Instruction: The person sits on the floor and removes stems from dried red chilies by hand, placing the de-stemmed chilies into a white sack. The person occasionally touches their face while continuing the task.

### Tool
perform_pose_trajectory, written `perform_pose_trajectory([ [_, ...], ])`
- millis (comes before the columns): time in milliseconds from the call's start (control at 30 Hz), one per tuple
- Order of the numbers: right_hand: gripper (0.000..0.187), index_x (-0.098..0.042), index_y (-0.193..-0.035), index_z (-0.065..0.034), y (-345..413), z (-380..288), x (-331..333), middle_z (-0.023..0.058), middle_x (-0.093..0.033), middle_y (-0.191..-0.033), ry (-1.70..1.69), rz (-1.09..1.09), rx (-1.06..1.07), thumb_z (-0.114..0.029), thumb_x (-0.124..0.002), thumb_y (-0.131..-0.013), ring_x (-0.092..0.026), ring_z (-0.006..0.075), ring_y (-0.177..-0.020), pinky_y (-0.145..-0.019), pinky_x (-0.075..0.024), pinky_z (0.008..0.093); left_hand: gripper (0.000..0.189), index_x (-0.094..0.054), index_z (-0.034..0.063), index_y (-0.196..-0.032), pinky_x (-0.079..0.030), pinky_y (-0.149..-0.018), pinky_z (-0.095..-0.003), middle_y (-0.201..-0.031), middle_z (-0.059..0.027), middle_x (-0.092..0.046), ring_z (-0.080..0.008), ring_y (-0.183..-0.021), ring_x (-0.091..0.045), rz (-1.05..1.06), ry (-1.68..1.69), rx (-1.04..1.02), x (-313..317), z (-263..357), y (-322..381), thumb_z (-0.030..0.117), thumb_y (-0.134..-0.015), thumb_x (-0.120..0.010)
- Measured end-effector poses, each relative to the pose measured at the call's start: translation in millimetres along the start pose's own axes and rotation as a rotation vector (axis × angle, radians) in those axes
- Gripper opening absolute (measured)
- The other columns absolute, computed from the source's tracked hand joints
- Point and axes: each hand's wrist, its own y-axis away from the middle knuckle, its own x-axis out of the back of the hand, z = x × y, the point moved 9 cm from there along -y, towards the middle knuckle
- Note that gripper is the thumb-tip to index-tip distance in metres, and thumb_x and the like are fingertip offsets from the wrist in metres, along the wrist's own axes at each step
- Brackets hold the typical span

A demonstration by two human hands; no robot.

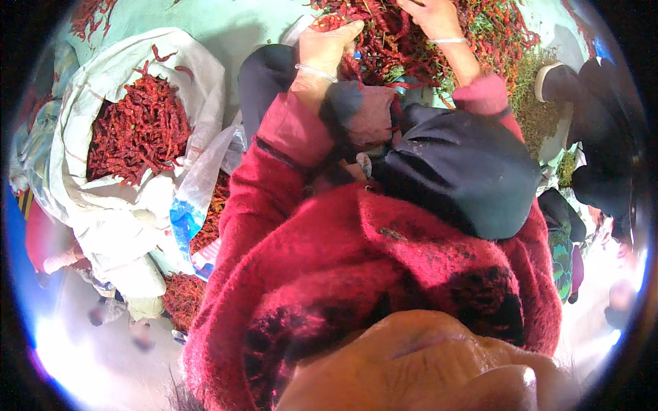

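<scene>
My left hand (326, 46) is at the top of the view, closed around several dried red chili peppers (329, 22), thumb pointing right. To its right, my right hand (436, 19) reaches over a pile of dried red chilies (380, 49). Its fingertips are at the top edge of the picture among the pods, so I cannot tell whether they grip one. The pile lies just beyond my knees, with green stems and leaves (483, 36) mixed in on the right. Both wrists wear a pale band.
A white woven sack (205, 77) full of red chilies (141, 128) stands at my left. Behind it are more chilies (185, 300). Stem debris (537, 120) lies on the floor at right, beside another person's shoe (547, 82). Other people are at the left and right edges.
</scene>
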Motion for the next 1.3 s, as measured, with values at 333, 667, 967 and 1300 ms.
perform_pose_trajectory([
  [333, 0.012, -0.065, -0.082, -0.0055, 94, 35, -35, -0.0016, -0.061, -0.069, -0.767, -0.176, -0.544, -0.016, -0.069, -0.084, -0.051, 0.0064, -0.057, -0.052, -0.0400, 0.0197, 0.016, -0.069, 0.0040, -0.084, -0.049, -0.062, -0.0247, -0.076, 0.0003, -0.067, -0.0073, -0.069, -0.060, -0.364, -0.252, 0.193, -55, -44, 21, 0.018, -0.077, -0.075],
  [667, 0.022, -0.065, -0.098, -0.0073, 66, -23, 35, 0.0045, -0.059, -0.078, -0.088, -0.420, 0.012, -0.017, -0.068, -0.079, -0.056, 0.0186, -0.072, -0.062, -0.0444, 0.0290, 0.020, -0.067, 0.0053, -0.086, -0.050, -0.062, -0.0257, -0.076, -0.0023, -0.068, -0.0090, -0.067, -0.061, -0.062, -0.709, -0.252, -19, -6, -2, 0.015, -0.071, -0.077],
  [967, 0.007, -0.059, -0.080, -0.0109, 4, -19, -17, 0.0068, -0.054, -0.082, 0.860, -0.163, 0.578, -0.012, -0.058, -0.074, -0.056, 0.0262, -0.079, -0.065, -0.0487, 0.0365, 0.024, -0.067, 0.0038, -0.093, -0.049, -0.059, -0.0258, -0.083, -0.0033, -0.068, -0.0126, -0.066, -0.062, -0.012, -0.026, 0.086, -7, -30, -2, 0.004, -0.071, -0.077],
  [1300, 0.024, -0.061, -0.098, -0.0084, 0, -67, 82, 0.0135, -0.054, -0.098, 0.849, 0.331, 0.429, -0.009, -0.062, -0.074, -0.058, 0.0306, -0.083, -0.067, -0.0485, 0.0412, 0.014, -0.067, -0.0002, -0.085, -0.050, -0.066, -0.0270, -0.079, -0.0056, -0.067, -0.0149, -0.071, -0.063, 0.240, 0.261, 0.140, 7, -22, 1, 0.002, -0.074, -0.075],
])
